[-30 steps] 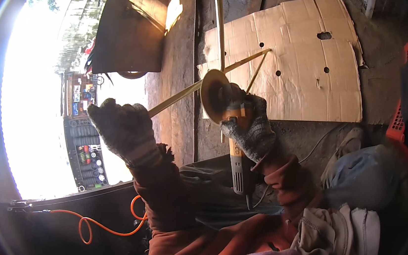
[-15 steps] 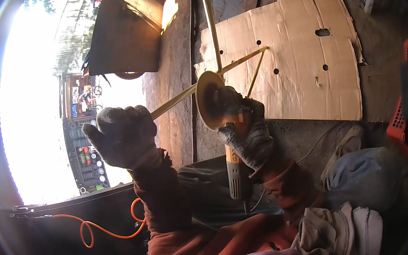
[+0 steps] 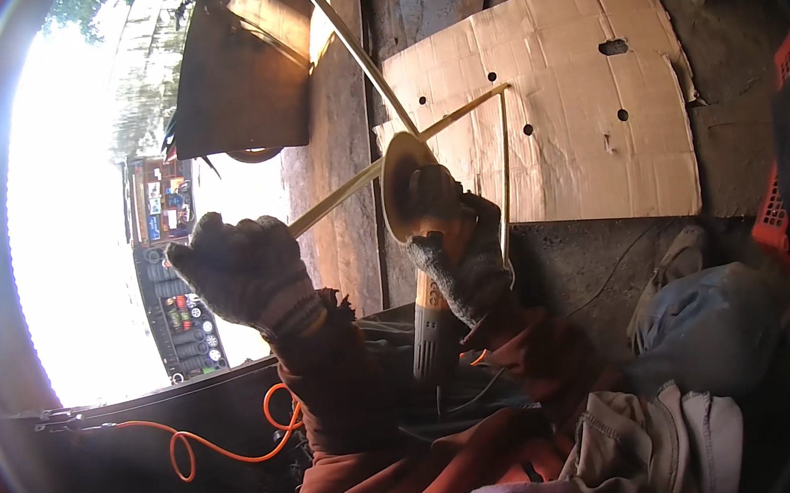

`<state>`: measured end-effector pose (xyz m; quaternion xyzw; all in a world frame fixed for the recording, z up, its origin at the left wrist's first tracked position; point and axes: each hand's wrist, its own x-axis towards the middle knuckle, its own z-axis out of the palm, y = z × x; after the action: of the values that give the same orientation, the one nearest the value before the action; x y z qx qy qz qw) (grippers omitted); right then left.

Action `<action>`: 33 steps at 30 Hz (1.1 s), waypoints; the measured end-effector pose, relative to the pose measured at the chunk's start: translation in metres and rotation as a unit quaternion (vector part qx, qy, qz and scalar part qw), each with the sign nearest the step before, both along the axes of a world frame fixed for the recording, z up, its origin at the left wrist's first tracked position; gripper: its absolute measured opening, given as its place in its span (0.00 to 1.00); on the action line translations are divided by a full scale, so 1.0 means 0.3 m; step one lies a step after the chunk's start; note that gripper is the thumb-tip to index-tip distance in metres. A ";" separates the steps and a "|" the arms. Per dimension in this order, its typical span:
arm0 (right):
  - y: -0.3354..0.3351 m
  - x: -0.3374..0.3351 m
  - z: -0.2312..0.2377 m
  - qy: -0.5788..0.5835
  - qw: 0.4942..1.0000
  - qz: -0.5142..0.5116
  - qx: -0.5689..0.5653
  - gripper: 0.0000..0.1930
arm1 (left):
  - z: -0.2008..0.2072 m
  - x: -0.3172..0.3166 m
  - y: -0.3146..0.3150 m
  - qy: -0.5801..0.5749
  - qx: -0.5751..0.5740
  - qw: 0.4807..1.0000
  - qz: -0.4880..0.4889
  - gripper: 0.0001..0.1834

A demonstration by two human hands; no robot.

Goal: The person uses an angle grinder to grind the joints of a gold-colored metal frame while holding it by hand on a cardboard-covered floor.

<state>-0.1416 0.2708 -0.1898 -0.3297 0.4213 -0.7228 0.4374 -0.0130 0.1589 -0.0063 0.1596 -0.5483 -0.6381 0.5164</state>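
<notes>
My left hand [image 3: 248,267], in a dark knitted glove, is closed round the near end of a thin brassy metal frame [image 3: 342,198]. Straight bars of this frame cross and run up, right and down from the middle. In my gloved right hand [image 3: 468,268] is an angle grinder [image 3: 434,324] with a yellow and dark body, its handle end pointing down. The grinder's round disc [image 3: 399,188] stands edge-on at the crossing of the bars and hides part of it. Whether the disc touches the metal I cannot tell.
A flattened cardboard sheet [image 3: 566,132] with holes lies on the floor beyond my hands. An orange hose [image 3: 229,449] curls at lower left. Red plastic crates [image 3: 772,212] stand at right. A dark panel [image 3: 247,79] is at upper left, beside a bright opening to the street.
The frame has turned: its upper bar now leans to the left, and its right-hand bar hangs nearly straight down. The grinder has tilted slightly, with its lower end shifted left.
</notes>
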 end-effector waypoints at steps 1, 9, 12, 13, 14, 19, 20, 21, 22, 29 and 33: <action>0.000 -0.001 -0.011 -0.013 1.000 0.003 0.007 0.30 | 0.003 0.007 0.001 -0.006 -0.004 1.000 0.013 0.31; 0.052 -0.009 0.137 0.041 0.996 0.028 -0.071 0.34 | -0.004 0.017 0.044 0.010 -0.008 1.000 0.019 0.26; 0.023 0.018 0.040 0.038 0.999 0.015 -0.028 0.35 | -0.004 0.015 0.042 0.001 0.044 0.992 0.119 0.23; 0.007 0.021 -0.009 0.034 0.999 0.010 -0.006 0.36 | -0.004 0.025 0.031 -0.069 0.012 0.984 0.161 0.22; -0.006 0.019 -0.043 0.027 1.000 0.009 0.012 0.36 | -0.002 0.027 0.013 -0.140 -0.023 0.969 0.203 0.22; 0.015 -0.010 0.101 0.028 0.996 0.021 -0.083 0.38 | 0.032 -0.011 -0.028 -0.052 -0.021 0.997 -0.045 0.26; 0.016 -0.025 0.128 0.075 0.989 0.021 -0.128 0.38 | 0.025 -0.026 -0.023 -0.053 -0.016 0.998 -0.032 0.26; 0.016 -0.037 0.154 0.116 0.978 0.022 -0.172 0.39 | 0.032 -0.057 -0.007 -0.056 -0.010 0.998 -0.018 0.26; 0.042 -0.078 0.238 0.159 0.974 0.011 -0.160 0.38 | 0.063 -0.063 0.014 -0.069 -0.010 0.998 0.003 0.26; 0.011 -0.010 0.011 -0.001 0.999 0.018 0.028 0.36 | 0.054 -0.019 -0.039 -0.063 0.046 0.996 0.053 0.26; 0.025 -0.013 0.092 0.042 0.997 0.006 -0.063 0.36 | 0.013 -0.032 -0.013 0.030 0.052 0.998 0.006 0.23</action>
<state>-0.1454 0.2783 -0.1623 -0.3888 0.3910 -0.7311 0.4017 -0.0227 0.1551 -0.0024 0.1704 -0.4979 -0.6667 0.5278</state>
